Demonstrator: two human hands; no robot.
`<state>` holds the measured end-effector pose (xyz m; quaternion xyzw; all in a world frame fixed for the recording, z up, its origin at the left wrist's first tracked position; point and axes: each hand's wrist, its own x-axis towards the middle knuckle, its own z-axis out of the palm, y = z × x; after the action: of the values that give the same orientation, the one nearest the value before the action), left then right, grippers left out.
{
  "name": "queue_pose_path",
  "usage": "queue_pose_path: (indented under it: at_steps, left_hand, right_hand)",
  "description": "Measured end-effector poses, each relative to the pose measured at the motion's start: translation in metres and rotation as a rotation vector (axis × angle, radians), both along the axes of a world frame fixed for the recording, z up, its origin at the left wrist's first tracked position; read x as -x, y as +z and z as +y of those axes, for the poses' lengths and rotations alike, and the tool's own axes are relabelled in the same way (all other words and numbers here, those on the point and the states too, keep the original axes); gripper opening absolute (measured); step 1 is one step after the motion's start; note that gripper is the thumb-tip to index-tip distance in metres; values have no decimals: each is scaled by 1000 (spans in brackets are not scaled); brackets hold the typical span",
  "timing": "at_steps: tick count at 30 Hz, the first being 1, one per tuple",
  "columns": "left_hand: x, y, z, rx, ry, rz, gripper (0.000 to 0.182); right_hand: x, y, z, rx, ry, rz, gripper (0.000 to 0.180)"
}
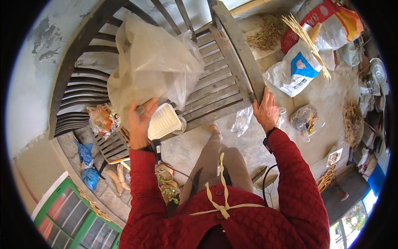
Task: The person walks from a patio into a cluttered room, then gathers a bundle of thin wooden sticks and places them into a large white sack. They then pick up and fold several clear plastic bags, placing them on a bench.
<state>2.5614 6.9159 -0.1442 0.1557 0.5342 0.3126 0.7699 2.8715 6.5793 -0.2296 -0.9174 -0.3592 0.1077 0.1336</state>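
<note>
A large translucent plastic sheet or bag point(146, 59) lies crumpled over the seat and backrest of a slatted wooden bench point(214, 84). My left hand point(141, 119) is blurred at the plastic's lower edge, its thumb and fingers apart, with no held thing plain to see. Right beside that hand sits a cream ribbed tray point(164, 121), partly over a round pale object point(181, 126). My right hand point(266, 109) grips the front end of the bench's wooden armrest point(239, 46).
A crumpled food packet point(104, 119) lies left of the tray. On the floor to the right are a printed white bag point(295, 73), a bundle of straw stalks point(306, 43) and a clear plastic bag point(306, 121). Potted plants point(168, 180) stand near my left leg.
</note>
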Motion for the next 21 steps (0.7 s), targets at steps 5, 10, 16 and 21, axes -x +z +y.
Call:
queue_pose_path:
  at_steps: [5, 10, 16, 21]
  left_hand:
    - [71, 21, 32, -218, 220, -347, 31]
    - [129, 56, 36, -276, 565, -101, 34]
    - [208, 130, -12, -486, 443, -215, 42]
    - [291, 168, -90, -630, 515, -27, 38]
  right_hand:
    - [-1, -1, -1, -16, 22, -39, 76]
    - [1, 0, 0, 19, 12, -4, 76]
    - [1, 0, 3, 41, -2, 6, 73]
    - [23, 13, 24, 53, -63, -104, 70]
